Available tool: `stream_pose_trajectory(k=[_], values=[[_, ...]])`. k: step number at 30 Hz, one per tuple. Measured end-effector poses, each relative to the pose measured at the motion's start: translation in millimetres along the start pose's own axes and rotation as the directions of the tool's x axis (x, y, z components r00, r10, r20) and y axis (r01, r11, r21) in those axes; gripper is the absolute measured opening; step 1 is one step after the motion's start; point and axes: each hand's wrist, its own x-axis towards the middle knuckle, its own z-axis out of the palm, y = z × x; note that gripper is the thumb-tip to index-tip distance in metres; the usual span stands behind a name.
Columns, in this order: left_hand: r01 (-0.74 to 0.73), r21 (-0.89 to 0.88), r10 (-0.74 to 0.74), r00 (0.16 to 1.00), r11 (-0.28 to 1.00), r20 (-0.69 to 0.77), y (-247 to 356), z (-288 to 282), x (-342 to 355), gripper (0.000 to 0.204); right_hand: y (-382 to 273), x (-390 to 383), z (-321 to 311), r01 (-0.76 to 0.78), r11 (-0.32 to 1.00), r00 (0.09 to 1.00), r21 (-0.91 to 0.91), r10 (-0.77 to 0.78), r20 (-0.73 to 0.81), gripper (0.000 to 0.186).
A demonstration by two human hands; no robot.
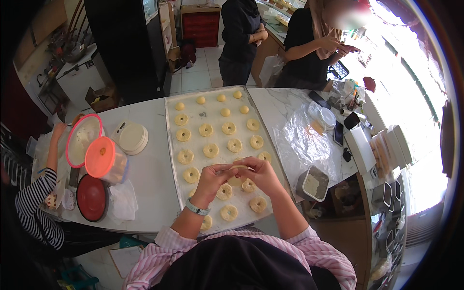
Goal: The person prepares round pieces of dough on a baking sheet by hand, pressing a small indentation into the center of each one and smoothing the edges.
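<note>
Over the near half of a large baking tray (172, 145), my left hand (211, 180) and my right hand (263, 175) meet. Both are closed, with fingertips pinching a piece of pale dough (236, 181) between them. Fingers partly cover it, so its full shape is hard to see. Beneath and around my hands lie rows of dough rings (210, 150), each with a small hole in the middle. Several round dough balls (225, 112) without holes sit along the tray's far end. My forearms hide part of the nearest rows.
Left of the tray are a kitchen scale (131, 137), an orange-lidded tub (102, 154), a pink-rimmed bowl (72, 145) and a red round pan (92, 197). To the right lie plastic sheeting (307, 145) and a metal tin (313, 183). A striped-sleeved person (38, 198) reaches in at left; two people stand beyond.
</note>
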Motion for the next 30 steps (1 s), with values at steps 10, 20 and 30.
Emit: stream_pose_trajectory(k=[10,20,30], values=[[-0.012,-0.128,0.009,1.000,0.992,-0.023,-1.3,-0.4,1.8,0.022,0.2,-3.7,-1.3,-0.006,0.998,1.000,-0.057,0.007,0.016,0.025],[0.053,-0.092,-0.057,0.998,0.994,-0.040,1.9,-5.3,-1.3,0.022,-3.1,-5.4,-2.2,-0.058,0.992,0.998,-0.110,0.057,-0.015,0.026],[0.066,-0.147,-0.074,0.996,0.987,-0.054,4.2,-5.8,-5.4,0.022,3.7,-2.6,-1.5,-0.063,0.995,0.998,-0.076,0.062,-0.024,0.026]])
